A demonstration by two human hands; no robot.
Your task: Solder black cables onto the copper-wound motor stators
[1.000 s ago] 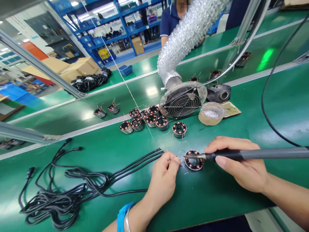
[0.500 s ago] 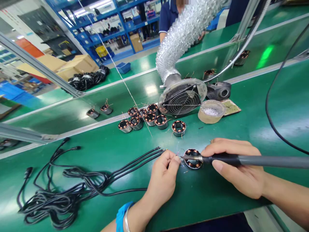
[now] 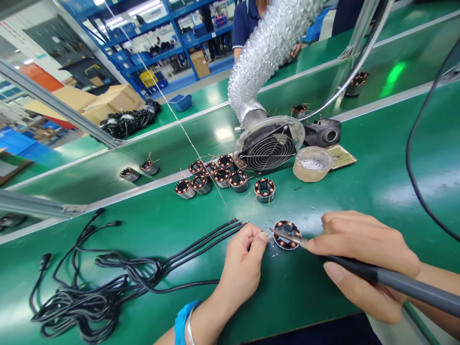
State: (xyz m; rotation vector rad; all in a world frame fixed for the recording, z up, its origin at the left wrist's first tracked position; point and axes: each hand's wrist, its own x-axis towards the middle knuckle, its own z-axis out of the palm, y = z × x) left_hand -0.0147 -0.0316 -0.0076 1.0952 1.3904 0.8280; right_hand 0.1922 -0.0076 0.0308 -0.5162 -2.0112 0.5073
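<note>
Green counter (image 3: 381, 158), near edge just below hands, surface stretching right to metal rail (image 3: 395, 99). Silver duct (image 3: 257, 67) with fan (image 3: 269, 151) blocking behind. Black cables (image 3: 82, 306) crowding left. Right hand (image 3: 373, 249): grip closed round soldering iron (image 3: 413, 286). Left hand (image 3: 244, 258): grip pinched on thin wire (image 3: 269, 235). Tub (image 3: 311, 172) beyond. Stator (image 3: 285, 223) between hands, under iron's tip; other stators (image 3: 222, 177) clustered behind.

On the green worktop (image 3: 305, 297) I see tangled black cables (image 3: 79, 304) at left, several copper-wound rings (image 3: 238, 183) farther back, and a round tub (image 3: 311, 173) beside a flat, framed greenish pad (image 3: 343, 157).
</note>
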